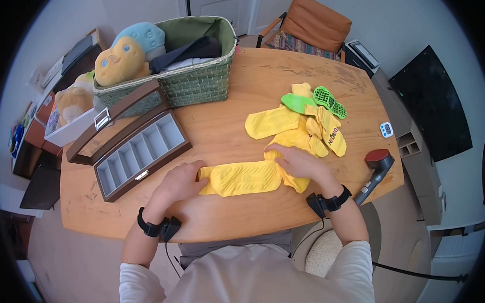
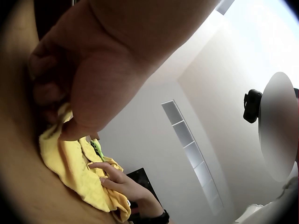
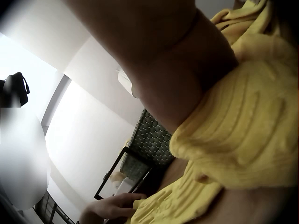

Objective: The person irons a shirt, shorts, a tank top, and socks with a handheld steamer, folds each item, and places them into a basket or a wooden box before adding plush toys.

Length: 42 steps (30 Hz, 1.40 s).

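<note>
A yellow sock (image 1: 246,178) with raised ridges lies stretched sideways on the table before the person. At its left end the left hand (image 1: 180,181) pinches the cuff, with the thumb on the fabric in the left wrist view. At the other end the right hand (image 1: 298,163) grips yellow sock fabric between thumb and fingers. Part of another yellow sock (image 1: 296,181) shows below that palm, and its ribbed fabric (image 3: 243,126) fills much of the right wrist view, hiding the right fingertips. Beyond the right hand lies a heap of yellow socks (image 1: 296,138).
Left of the hands stands an open brown box (image 1: 186,145) with grey compartments. Behind it, a green woven basket (image 1: 199,83) holds plush toys and dark cloth. Green socks (image 1: 329,102) top the heap. A red-headed grey device (image 1: 378,164) and small timer (image 1: 386,130) lie at right.
</note>
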### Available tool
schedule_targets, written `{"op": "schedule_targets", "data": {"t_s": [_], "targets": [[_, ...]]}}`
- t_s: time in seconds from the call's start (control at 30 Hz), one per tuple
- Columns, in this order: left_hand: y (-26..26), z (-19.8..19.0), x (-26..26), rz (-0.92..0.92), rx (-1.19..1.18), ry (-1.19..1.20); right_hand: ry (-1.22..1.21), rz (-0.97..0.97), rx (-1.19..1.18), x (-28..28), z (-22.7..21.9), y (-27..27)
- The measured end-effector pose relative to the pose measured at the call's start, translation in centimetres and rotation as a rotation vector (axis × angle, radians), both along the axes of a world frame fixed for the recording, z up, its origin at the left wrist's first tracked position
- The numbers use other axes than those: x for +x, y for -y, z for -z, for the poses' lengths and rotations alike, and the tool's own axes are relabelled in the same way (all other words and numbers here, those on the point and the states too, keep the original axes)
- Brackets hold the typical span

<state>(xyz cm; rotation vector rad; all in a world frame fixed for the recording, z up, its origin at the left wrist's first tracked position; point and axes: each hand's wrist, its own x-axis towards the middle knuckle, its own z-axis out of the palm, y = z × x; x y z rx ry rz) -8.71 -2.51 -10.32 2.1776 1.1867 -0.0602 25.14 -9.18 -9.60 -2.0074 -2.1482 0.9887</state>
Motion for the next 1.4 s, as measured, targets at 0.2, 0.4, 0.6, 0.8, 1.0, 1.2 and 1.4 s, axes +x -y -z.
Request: {"op": "schedule_targets", "data": {"t_s": [0.2, 0.4, 0.6, 0.8, 1.0, 1.2, 1.4], "targets": [[0.0, 0.3, -0.1, -0.004, 0.001, -0.004, 0.105, 0.202, 0.105, 2.4, -0.2, -1.2], [0.1, 0.8, 0.1, 0.006, 0.081, 0.069, 0.206, 0.292, 0.376, 7.4, 2.9, -4.6], [-1.4, -2.4, 3.2, 0.055, -0.119, 0.341, -0.31, 0.329, 0.697, 12.8, 3.4, -9.8], [1.4, -8.2, 8.8, 0.619, 0.389, 0.927, -0.812, 0.806, 0.486, 11.4, -6.2, -7.6], [2.6, -1.7, 4.8, 0.842, 0.589, 0.381, -0.852, 0.755, 0.963, 8.9, -8.7, -4.5], [3.4, 0.1, -1.1, 0.619, 0.536, 0.101, -0.836, 0.524, 1.094, 1.9, -7.1, -4.7], [4.1, -0.9, -2.4, 0.283, 0.436, 0.046, -0.409, 0.054, 0.596, -5.4, -2.3, -2.6]]}}
